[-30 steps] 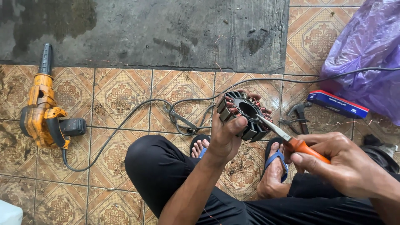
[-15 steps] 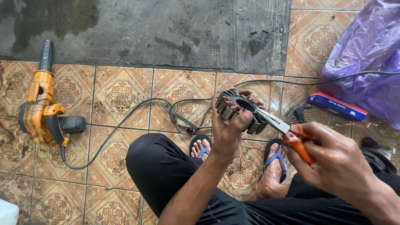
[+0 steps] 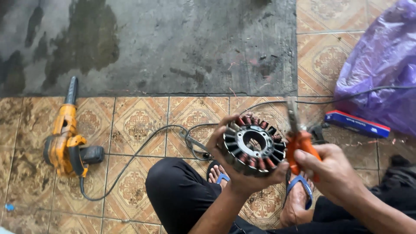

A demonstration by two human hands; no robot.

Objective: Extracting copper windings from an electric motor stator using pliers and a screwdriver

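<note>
Stator ring (image 3: 255, 145) with copper windings sits cupped in the left hand (image 3: 242, 173). Right hand (image 3: 331, 173) grips orange-handled pliers (image 3: 299, 145) just beside it.

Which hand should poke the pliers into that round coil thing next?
The right hand: it already holds the orange-handled pliers beside the round stator, while the left hand is busy cradling the stator from below.

The left hand (image 3: 242, 173) covers the lower rim of the ring-shaped stator (image 3: 253, 145), the right hand (image 3: 331, 173) hides the orange handles of the pliers (image 3: 297, 138) whose tips are blurred, and the purple plastic bag (image 3: 381, 65) is cut off by the right edge.
</note>
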